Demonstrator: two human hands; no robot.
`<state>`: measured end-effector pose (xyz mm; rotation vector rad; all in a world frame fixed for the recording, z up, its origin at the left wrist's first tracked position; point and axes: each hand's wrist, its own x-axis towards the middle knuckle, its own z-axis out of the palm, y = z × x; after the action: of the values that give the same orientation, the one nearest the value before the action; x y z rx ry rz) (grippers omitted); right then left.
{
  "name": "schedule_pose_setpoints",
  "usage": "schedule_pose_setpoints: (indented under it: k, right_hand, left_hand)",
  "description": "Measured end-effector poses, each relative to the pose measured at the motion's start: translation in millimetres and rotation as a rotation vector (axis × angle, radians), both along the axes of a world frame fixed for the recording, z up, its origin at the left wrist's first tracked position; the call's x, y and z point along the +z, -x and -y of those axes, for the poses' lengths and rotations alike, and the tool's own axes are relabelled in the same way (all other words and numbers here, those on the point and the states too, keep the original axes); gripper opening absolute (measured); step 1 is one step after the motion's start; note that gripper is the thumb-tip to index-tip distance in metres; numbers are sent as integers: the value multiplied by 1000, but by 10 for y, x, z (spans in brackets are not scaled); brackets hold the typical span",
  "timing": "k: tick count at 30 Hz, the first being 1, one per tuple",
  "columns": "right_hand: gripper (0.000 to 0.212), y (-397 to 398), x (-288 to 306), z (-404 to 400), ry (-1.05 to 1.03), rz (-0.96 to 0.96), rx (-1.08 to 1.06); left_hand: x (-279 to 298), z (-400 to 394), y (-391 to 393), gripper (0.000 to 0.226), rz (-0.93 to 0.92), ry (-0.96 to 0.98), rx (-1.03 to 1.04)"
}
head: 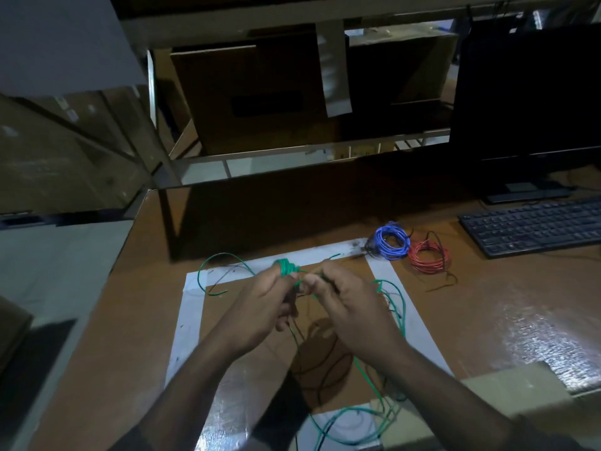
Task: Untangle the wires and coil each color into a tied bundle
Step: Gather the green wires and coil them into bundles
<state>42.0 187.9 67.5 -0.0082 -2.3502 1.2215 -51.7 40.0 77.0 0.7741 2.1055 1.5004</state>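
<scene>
While the thin green wire point(387, 379) trails in loose curves toward 5 o'clock, a tight green coil point(286, 267) wraps the left hand's point(263, 307) raised fingers. Right hand point(344, 304) pinches the strand. At 2 o'clock on the glossy brown surface point(487, 320): blue bundle point(392, 240), red bundle point(427, 257), both round.

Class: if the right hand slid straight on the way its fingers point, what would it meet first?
Probably the left hand, with thin green wire wound on its fingers; the right hand points left, almost touching it.
</scene>
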Motion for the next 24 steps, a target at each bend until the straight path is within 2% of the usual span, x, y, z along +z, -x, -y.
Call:
schedule_pose_setpoints:
  k: [5, 11, 17, 19, 24]
  right_hand:
    - [25, 50, 29, 7, 51, -9, -10]
    - [30, 91, -41, 24, 106, 34, 3]
    - [33, 73, -220, -65, 73, 120, 8]
    - [34, 54, -302, -91, 65, 143, 4]
    - [37, 14, -503, -103, -17, 215, -24]
  left_hand:
    - [62, 79, 11, 46, 512, -268, -177]
    - [-28, 194, 106, 19, 745, -517, -350]
    - [9, 271, 167, 36, 989, -852, -393]
    - [43, 303, 195, 39, 1012, -936, -398]
    - [189, 327, 185, 39, 736, -1009, -140]
